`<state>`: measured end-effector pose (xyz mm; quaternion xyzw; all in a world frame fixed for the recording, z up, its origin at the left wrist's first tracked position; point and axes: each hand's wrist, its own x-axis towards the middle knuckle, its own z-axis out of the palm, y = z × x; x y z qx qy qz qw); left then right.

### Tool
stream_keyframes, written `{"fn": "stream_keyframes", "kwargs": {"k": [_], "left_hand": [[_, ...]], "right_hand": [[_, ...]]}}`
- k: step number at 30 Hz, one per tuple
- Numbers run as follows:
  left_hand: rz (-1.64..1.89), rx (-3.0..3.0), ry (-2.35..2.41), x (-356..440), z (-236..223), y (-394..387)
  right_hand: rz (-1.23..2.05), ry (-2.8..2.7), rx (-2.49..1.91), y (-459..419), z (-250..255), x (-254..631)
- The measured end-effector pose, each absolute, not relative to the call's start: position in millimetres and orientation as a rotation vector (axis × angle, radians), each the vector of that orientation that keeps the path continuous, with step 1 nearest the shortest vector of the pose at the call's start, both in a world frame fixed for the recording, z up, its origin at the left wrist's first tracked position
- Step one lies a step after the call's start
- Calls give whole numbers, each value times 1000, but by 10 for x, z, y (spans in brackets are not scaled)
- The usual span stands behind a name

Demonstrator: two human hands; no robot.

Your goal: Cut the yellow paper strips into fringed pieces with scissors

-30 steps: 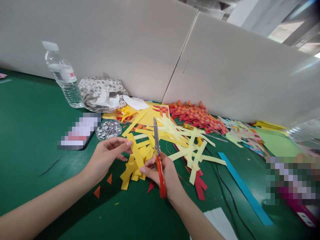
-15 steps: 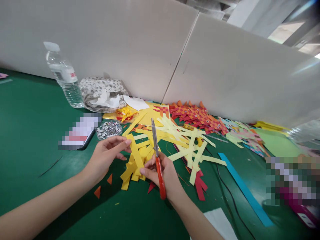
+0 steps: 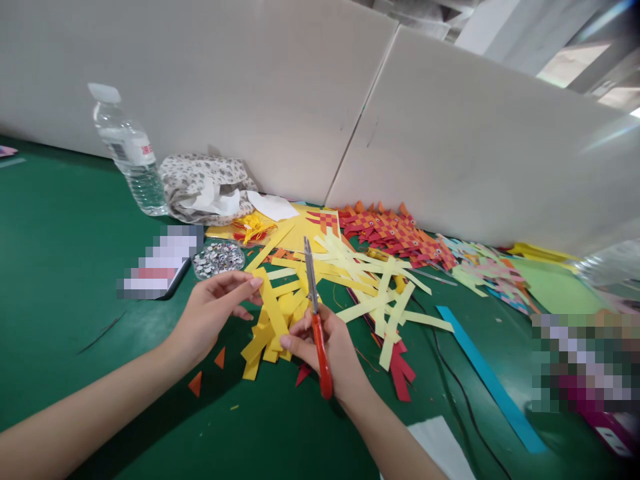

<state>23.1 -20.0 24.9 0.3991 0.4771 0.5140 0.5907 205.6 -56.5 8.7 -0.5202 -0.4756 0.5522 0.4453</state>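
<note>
Between my two hands a yellow paper strip [image 3: 271,305] is stretched at a slant. My left hand [image 3: 220,303] pinches its upper end between thumb and fingers. The lower end is pinched by my right hand [image 3: 325,350], which also carries red-handled scissors [image 3: 321,353] with the blades pointing up and away, closed together. Beneath the strip lies a pile of yellow paper strips [image 3: 287,313]. Pale yellow strips [image 3: 383,300] are scattered just beyond and to the right. Two small orange paper triangles [image 3: 196,385] rest near my left forearm.
A water bottle [image 3: 127,153] stands by the patterned cloth pouch [image 3: 200,177] at the wall. A phone [image 3: 163,263] and a dish of googly eyes [image 3: 219,259] lie left. Woven red-orange paper fish [image 3: 395,233] are heaped at the back. Right are a blue strip [image 3: 493,380] and black cable [image 3: 460,383].
</note>
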Motion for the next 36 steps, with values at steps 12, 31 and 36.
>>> {"fn": "stream_keyframes", "kwargs": {"k": [12, 31, 36], "left_hand": [[1195, 931, 1124, 225, 248, -201], [1309, 987, 1063, 289, 196, -243], [1329, 987, 1050, 287, 170, -244]], "right_hand": [[1355, -1220, -1312, -565, 91, 2054], [644, -1896, -1897, -654, 280, 2003], [646, -1906, -1920, -658, 309, 1992]]}}
